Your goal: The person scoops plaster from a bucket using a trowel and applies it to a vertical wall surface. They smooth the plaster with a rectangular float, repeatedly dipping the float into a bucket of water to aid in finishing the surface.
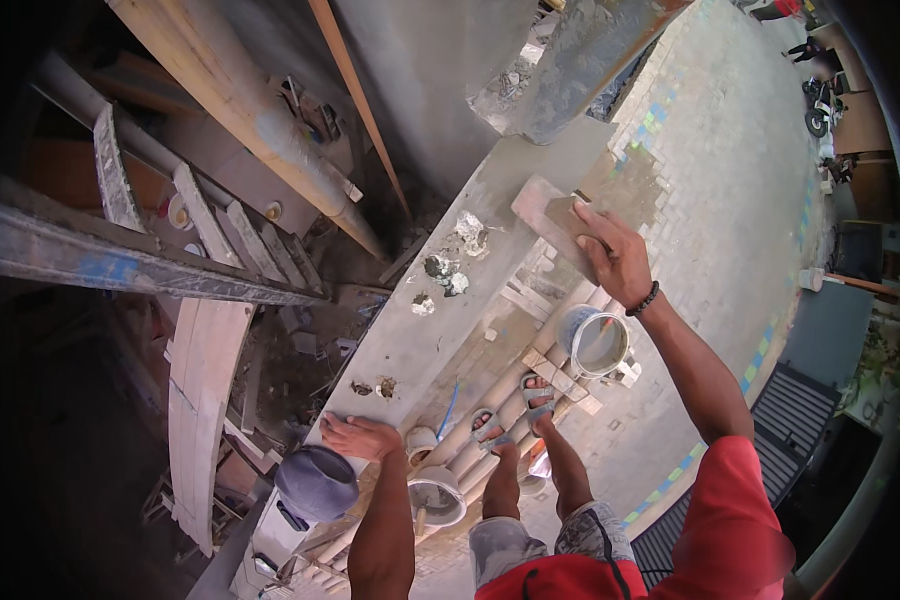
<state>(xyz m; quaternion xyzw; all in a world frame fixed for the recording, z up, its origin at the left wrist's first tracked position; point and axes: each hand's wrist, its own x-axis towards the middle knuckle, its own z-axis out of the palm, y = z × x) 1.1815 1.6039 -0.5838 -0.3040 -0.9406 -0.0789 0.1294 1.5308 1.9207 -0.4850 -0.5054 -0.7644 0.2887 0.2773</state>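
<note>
My right hand [615,255] is closed round the dark handle of a flat, pale float [545,215] at the outer edge of a long grey plastered ledge [490,180]. The ledge has ragged holes [445,275], some with pale, crumpled material in them. My left hand [360,438] rests with fingers spread on the ledge's lower stretch, next to a dark purplish-grey rounded cap or cloth item [315,480].
My sandalled feet stand on bamboo poles [460,448] high over a paved yard [730,220], among buckets [595,343]. Left of the ledge is a drop with large bamboo poles [230,100] and wooden boards [210,400]. People and motorbikes [818,110] are far right.
</note>
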